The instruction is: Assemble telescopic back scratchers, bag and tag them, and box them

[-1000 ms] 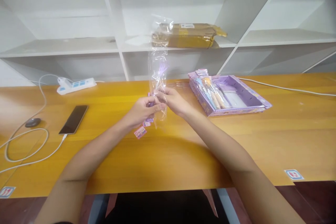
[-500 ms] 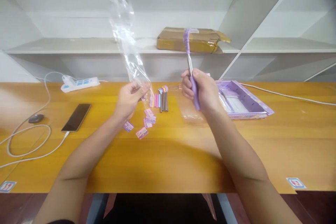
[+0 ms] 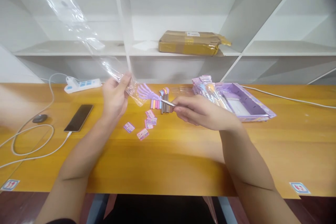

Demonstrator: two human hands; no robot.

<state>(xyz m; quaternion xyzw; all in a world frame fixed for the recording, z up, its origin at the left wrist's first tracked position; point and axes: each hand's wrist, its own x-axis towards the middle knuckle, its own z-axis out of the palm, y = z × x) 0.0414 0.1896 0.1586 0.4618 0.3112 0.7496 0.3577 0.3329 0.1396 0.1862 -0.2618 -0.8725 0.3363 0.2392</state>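
Between its thumb and fingers my left hand (image 3: pixel 115 94) pinches a long clear plastic bag (image 3: pixel 90 42), which slants up and to the left. My right hand (image 3: pixel 202 110) is closed around a purple hand-shaped back scratcher (image 3: pixel 148 92) with a metal shaft; its purple claw points left, close to the bag's lower end. The grip inside my right fist is hidden. Behind the shaft lie dark rods with small coloured hand-shaped heads (image 3: pixel 166 103) and a row of short coloured handles (image 3: pixel 155 104). Small printed cards (image 3: pixel 143 133) are scattered in front of them.
A purple tray box (image 3: pixel 258 113) stands at right, with bagged back scratchers (image 3: pixel 210 89) beside and partly on it. On the left are a phone (image 3: pixel 78 117), a power strip (image 3: pixel 83 84), a mouse (image 3: pixel 40 118) and white cables. A taped carton (image 3: pixel 189 43) rests on the shelf.
The back scratcher has swung from upright to nearly level, its claw now pointing left towards the bag. My left hand has shifted left, and the bag now leans further left.
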